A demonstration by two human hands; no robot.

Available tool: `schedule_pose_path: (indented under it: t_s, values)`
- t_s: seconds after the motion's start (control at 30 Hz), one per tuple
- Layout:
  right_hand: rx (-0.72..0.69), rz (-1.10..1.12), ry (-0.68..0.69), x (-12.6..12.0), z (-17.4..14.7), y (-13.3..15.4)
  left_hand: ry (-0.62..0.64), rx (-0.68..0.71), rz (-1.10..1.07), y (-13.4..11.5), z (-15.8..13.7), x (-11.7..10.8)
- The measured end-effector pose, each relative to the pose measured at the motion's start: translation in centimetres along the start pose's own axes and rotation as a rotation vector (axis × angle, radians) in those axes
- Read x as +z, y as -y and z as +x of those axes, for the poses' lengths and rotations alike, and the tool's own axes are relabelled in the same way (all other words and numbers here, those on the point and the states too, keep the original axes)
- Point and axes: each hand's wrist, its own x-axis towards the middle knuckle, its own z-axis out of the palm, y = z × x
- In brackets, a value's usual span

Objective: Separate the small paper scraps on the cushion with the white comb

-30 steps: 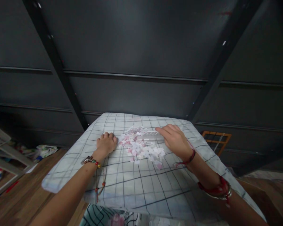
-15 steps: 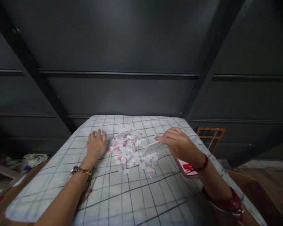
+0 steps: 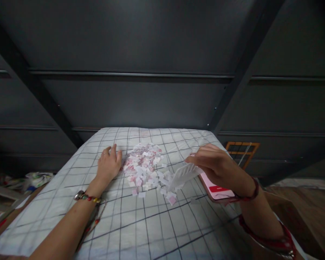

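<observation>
A loose pile of small white and pink paper scraps (image 3: 142, 166) lies on the white checked cloth (image 3: 130, 231). My right hand (image 3: 215, 162) pinches a thin, white, slotted plastic piece (image 3: 185, 175), holding it tilted. Its lower edge is at the right side of the scraps; I cannot tell whether it touches them. My left hand (image 3: 109, 161) rests on the cloth just left of the pile, fingers spread and holding nothing. Partly hidden beneath my right hand and wrist lies a phone (image 3: 216, 189) with a pink and red screen.
Behind the cloth-covered surface rises a dark panelled wall (image 3: 135, 104). An orange-brown frame (image 3: 242, 153) leans beyond the right edge, with a cardboard box (image 3: 289, 213) lower down. Crumpled bags (image 3: 39, 179) lie past the left edge.
My right hand has moved right and slightly nearer with the slotted plastic piece, which is tilted more. A scrap now appears apart from the pile, near the phone. My left hand stays beside the pile.
</observation>
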Motion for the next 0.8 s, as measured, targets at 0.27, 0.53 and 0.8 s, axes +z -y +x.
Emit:
schedule_pose_path:
  t_s: [0.27, 0.53, 0.8]
  values:
    - [-0.041, -0.155, -0.098, 0.9, 0.4, 0.3, -0.022, -0.076, -0.043, -0.4, -0.2, 0.1]
    - [-0.046, -0.069, -0.107, 0.3, 0.2, 0.3, 0.022, -0.014, -0.027, 0.0, -0.1, 0.1]
    - [-0.004, -0.056, -0.011, -0.5, 0.0, 0.7, 0.061, -0.007, -0.015, 0.1, 0.0, -0.1]
